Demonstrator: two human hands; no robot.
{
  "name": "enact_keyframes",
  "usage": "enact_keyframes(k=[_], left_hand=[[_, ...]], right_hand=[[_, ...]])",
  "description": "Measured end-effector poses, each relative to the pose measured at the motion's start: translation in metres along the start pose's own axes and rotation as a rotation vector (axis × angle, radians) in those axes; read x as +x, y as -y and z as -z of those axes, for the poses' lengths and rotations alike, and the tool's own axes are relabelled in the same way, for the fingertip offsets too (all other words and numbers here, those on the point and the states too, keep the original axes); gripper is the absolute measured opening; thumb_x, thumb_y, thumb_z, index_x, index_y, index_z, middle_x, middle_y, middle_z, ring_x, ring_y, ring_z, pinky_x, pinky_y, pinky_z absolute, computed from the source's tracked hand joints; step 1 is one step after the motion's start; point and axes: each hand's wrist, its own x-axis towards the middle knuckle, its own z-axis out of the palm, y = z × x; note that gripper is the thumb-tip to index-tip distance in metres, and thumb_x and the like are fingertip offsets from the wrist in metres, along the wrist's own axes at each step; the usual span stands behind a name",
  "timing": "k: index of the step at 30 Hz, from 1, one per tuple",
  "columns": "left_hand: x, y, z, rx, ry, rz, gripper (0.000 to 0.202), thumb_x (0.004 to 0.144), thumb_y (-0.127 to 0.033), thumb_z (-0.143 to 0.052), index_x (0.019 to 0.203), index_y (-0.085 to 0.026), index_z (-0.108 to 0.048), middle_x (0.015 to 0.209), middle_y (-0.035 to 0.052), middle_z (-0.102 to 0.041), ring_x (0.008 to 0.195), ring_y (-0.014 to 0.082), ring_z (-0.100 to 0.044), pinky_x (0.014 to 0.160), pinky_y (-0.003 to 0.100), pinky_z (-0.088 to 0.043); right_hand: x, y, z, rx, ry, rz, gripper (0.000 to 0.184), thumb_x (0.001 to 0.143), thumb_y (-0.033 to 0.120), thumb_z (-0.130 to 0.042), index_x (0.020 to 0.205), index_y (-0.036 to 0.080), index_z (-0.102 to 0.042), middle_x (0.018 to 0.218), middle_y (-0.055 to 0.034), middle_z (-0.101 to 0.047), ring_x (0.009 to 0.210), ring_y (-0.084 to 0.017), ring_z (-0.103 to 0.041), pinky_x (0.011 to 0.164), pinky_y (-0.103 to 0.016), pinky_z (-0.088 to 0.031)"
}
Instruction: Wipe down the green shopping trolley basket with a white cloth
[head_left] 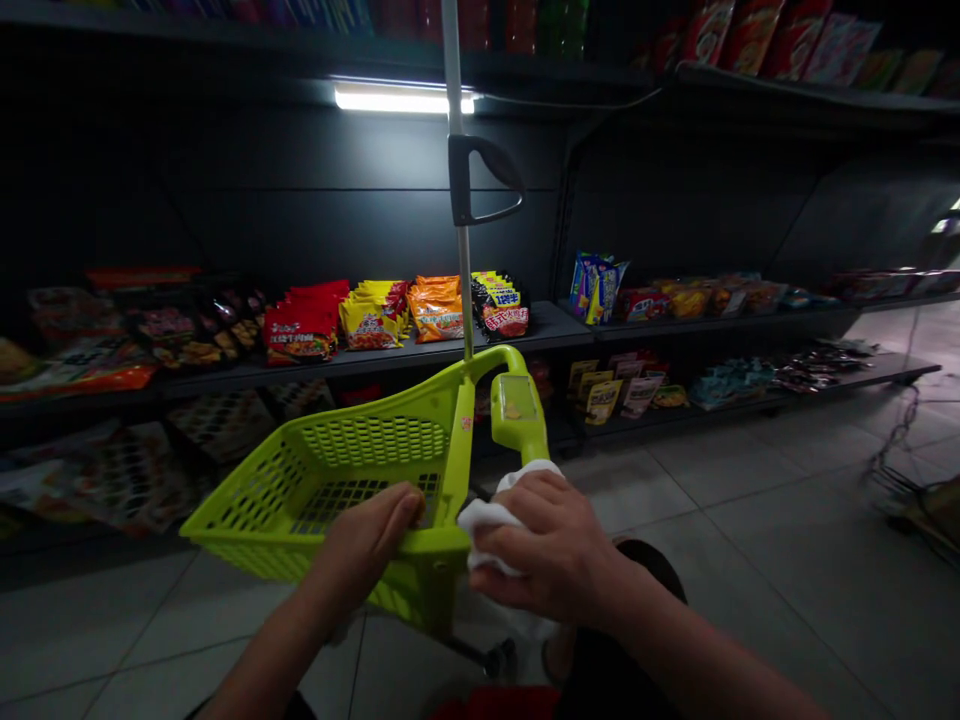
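Note:
A lime-green shopping cart [442, 495] with a slotted basket stands in front of me. My left hand [375, 530] is closed over the basket's near rim, thumb on top. In my right hand [544, 540] a white cloth [487, 518] is bunched, with the fingers wrapped around it. The cloth is against the green handle [525, 440] at its near end, partly hidden by my knuckles. A small clear panel [517, 397] sits on the handle's wide part. Behind it rises a metal pole [454, 80] with a dark grip [487, 180] on it.
Dark shelves [555, 325] run across the back with red noodle packs [304, 325], yellow packs [373, 315], orange packs [437, 310] and other snacks. A bright tube light [405, 99] hangs under the upper shelf. Cables [904, 420] lie at the right on the tiled floor [765, 530].

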Motion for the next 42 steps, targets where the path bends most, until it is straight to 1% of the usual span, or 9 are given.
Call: enact_keyframes(k=[5, 10, 16, 20, 27, 29, 35, 38, 42], left_hand=[[0.000, -0.012, -0.009, -0.039, -0.055, -0.110, 0.045, 0.103, -0.045, -0.028, 0.071, -0.022, -0.051, 0.067, -0.0016, -0.057, 0.063, 0.0145, -0.055, 0.061, 0.026, -0.037], [0.001, -0.002, -0.009, 0.002, -0.127, -0.177, 0.039, 0.101, -0.039, -0.035, 0.067, -0.022, -0.043, 0.063, -0.0030, -0.051, 0.058, 0.0122, -0.051, 0.059, 0.026, -0.033], [-0.004, -0.003, -0.007, 0.022, -0.133, -0.182, 0.038, 0.101, -0.035, -0.035, 0.067, -0.021, -0.042, 0.063, -0.0029, -0.051, 0.057, 0.0117, -0.051, 0.058, 0.026, -0.031], [-0.016, 0.000, -0.004, 0.018, -0.133, -0.211, 0.037, 0.101, -0.033, -0.035, 0.067, -0.021, -0.043, 0.062, -0.0030, -0.050, 0.056, 0.0114, -0.051, 0.057, 0.027, -0.030], [-0.026, -0.002, 0.001, 0.010, -0.142, -0.203, 0.038, 0.099, -0.034, -0.034, 0.065, -0.021, -0.045, 0.060, -0.0021, -0.050, 0.055, 0.0122, -0.051, 0.057, 0.027, -0.030], [-0.026, -0.004, 0.003, 0.018, -0.127, -0.182, 0.039, 0.099, -0.035, -0.034, 0.065, -0.021, -0.045, 0.061, -0.0020, -0.050, 0.056, 0.0121, -0.052, 0.057, 0.027, -0.031], [-0.032, -0.003, 0.006, 0.007, -0.096, -0.205, 0.039, 0.100, -0.034, -0.032, 0.064, -0.021, -0.042, 0.059, -0.0022, -0.050, 0.054, 0.0119, -0.052, 0.055, 0.027, -0.031], [-0.037, -0.002, 0.006, -0.001, -0.113, -0.232, 0.039, 0.100, -0.032, -0.033, 0.065, -0.021, -0.044, 0.060, -0.0023, -0.050, 0.055, 0.0114, -0.052, 0.056, 0.026, -0.031], [-0.038, -0.003, 0.005, 0.004, -0.118, -0.231, 0.039, 0.101, -0.032, -0.033, 0.065, -0.021, -0.045, 0.060, -0.0023, -0.052, 0.055, 0.0112, -0.053, 0.056, 0.026, -0.031]], right_hand=[[0.008, -0.033, -0.003, 0.267, 0.023, 0.177, 0.025, 0.089, 0.048, -0.067, 0.094, 0.023, -0.070, 0.097, -0.0043, -0.071, 0.089, -0.018, -0.064, 0.083, -0.035, -0.048], [0.010, -0.085, -0.010, 0.483, -0.062, -0.076, 0.019, 0.094, 0.038, -0.064, 0.089, 0.022, -0.071, 0.106, -0.0078, -0.070, 0.109, -0.021, -0.063, 0.098, -0.036, -0.049], [0.012, -0.055, -0.008, 0.476, 0.034, -0.053, 0.017, 0.094, 0.038, -0.062, 0.088, 0.023, -0.070, 0.094, -0.0034, -0.070, 0.098, -0.019, -0.064, 0.117, -0.045, -0.033], [0.025, -0.066, -0.008, 0.514, 0.083, 0.031, 0.015, 0.092, 0.035, -0.064, 0.085, 0.023, -0.069, 0.096, -0.0043, -0.069, 0.097, -0.019, -0.064, 0.109, -0.040, -0.041], [0.054, -0.150, -0.032, 0.420, 0.008, -0.375, 0.016, 0.090, 0.034, -0.065, 0.087, 0.019, -0.070, 0.093, -0.0043, -0.067, 0.090, -0.019, -0.062, 0.084, -0.032, -0.048], [0.058, -0.143, -0.029, 0.371, 0.034, -0.382, 0.015, 0.091, 0.032, -0.064, 0.091, 0.018, -0.070, 0.095, -0.0043, -0.067, 0.090, -0.018, -0.062, 0.084, -0.032, -0.047], [0.063, -0.085, -0.003, 0.429, 0.294, -0.007, 0.015, 0.095, 0.032, -0.061, 0.096, 0.021, -0.071, 0.096, -0.0033, -0.067, 0.092, -0.016, -0.061, 0.086, -0.030, -0.046], [0.071, -0.101, -0.007, 0.469, 0.342, -0.031, 0.019, 0.097, 0.033, -0.058, 0.098, 0.021, -0.072, 0.095, -0.0024, -0.067, 0.087, -0.014, -0.062, 0.082, -0.028, -0.047], [0.079, -0.157, -0.028, 0.522, 0.340, -0.208, 0.027, 0.097, 0.036, -0.053, 0.098, 0.019, -0.073, 0.095, -0.0029, -0.070, 0.086, -0.015, -0.063, 0.080, -0.027, -0.047]])
